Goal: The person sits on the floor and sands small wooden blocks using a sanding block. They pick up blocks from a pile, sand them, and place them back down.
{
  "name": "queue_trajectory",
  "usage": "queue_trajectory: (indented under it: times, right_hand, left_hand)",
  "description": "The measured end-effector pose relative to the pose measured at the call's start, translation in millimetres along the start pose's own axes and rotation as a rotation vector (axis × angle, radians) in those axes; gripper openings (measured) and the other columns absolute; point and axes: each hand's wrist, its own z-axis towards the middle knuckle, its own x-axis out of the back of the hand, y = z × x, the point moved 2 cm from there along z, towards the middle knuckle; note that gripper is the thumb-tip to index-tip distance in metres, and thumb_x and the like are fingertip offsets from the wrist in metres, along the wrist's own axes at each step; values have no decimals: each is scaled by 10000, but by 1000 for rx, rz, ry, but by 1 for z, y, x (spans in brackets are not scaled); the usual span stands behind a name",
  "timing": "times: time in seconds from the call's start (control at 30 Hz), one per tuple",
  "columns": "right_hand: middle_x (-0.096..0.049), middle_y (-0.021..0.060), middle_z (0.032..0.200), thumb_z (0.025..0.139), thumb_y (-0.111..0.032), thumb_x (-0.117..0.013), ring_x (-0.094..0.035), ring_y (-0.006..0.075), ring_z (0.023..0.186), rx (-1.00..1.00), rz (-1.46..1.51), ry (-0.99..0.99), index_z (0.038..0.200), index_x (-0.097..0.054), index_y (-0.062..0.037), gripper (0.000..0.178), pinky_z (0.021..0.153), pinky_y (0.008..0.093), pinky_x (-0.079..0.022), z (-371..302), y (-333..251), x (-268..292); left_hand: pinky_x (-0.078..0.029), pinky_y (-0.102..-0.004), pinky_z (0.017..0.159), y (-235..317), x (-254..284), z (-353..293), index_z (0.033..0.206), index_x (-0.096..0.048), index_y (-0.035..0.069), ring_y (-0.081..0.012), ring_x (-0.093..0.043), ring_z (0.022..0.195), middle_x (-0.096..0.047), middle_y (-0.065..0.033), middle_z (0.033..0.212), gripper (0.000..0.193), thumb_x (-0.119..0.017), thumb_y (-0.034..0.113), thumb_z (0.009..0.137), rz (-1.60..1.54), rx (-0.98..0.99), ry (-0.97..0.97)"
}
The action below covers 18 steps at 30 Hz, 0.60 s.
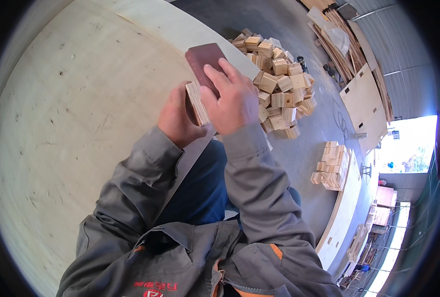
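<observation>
1. Progress, a guess: mid-job, 1 pc. in hand. Ply block (198, 104) is up over the table (71, 128) edge, layered side showing; red block (199, 60) just beside it, can't tell if touching.
2. L hand (173, 118): curled round ply block, thumb one side, fingers the other, gap only as wide as the pc.
3. R hand (233, 99): bent over red block, fingertips spread on its face, has hold of it; far-side grip hidden, hand a bit blurred.
4. Done vs. left: unclear. Big jumbled pile (281, 84) on floor (299, 158), plus smaller, neater stack (332, 166) farther R. Can't tell which is finished; if pile's the to-do lot, lots left.
5. Surface: wide, pale wood, w/ dark knots & scuffs, fills L side of view.
6. Room: workshop-type, grey floor. Slotted panel (363, 106) & boards (336, 44) lean nr. ribbed wall (403, 74), upper R; long panel (339, 213) lower R, bright doorway (412, 146) beyond.
</observation>
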Motion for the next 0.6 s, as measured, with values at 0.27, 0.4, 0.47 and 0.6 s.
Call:
queue_trajectory:
  times: [0.27, 0.4, 0.47, 0.6]
  right_hand:
    - [-607, 155, 1633, 878, -154, -872, -618, 354, 1331, 3, 67, -26, 1414, -783, -123, 545, 1130, 506, -498, -116, -5, 66]
    - [-630, 160, 1605, 875, -148, -871, -642, 364, 1298, 2, 66, 20, 1393, -791, -121, 525, 1118, 505, -505, -119, -2, 63]
    - [-650, 163, 1581, 876, -149, -869, -657, 370, 1281, 20, 63, 67, 1385, -793, -119, 515, 1112, 507, -509, -90, 7, 47]
    - [-699, 177, 1516, 953, -258, -794, -690, 418, 1279, -37, 145, 64, 1385, -796, -133, 450, 1109, 530, -538, -13, 41, 4]
  left_hand:
    - [-579, -410, 1107, 13, 2, -5, 1583, -423, -1, -263, -681, 1338, -668, -167, 1401, 1026, -947, -39, 701, -51, -30, 6]
    - [-577, -410, 1117, 16, 0, -5, 1594, -403, 1, -268, -676, 1356, -669, -169, 1411, 1046, -943, -45, 700, -103, -38, -2]
    - [-573, -417, 1131, 3, -6, -3, 1604, -383, 5, -274, -673, 1367, -657, -171, 1434, 1059, -931, -63, 701, -144, -21, -16]
    - [-563, -429, 1159, 1, -2, -1, 1615, -356, 8, -279, -656, 1398, -628, -169, 1475, 1082, -922, -91, 699, -97, 12, -43]
